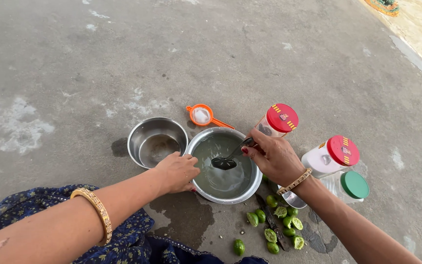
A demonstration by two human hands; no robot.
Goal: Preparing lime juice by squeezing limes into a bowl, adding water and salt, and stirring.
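Two bowls sit side by side, touching: the small bowl [156, 142] left, the large bowl [225, 165] right, with a spoon [231, 157] in it. A strainer [201, 116] lies just behind them. Three jars [335, 159] stand right of the large bowl. Lime halves [279, 226] and a knife [271, 221] lie in front.
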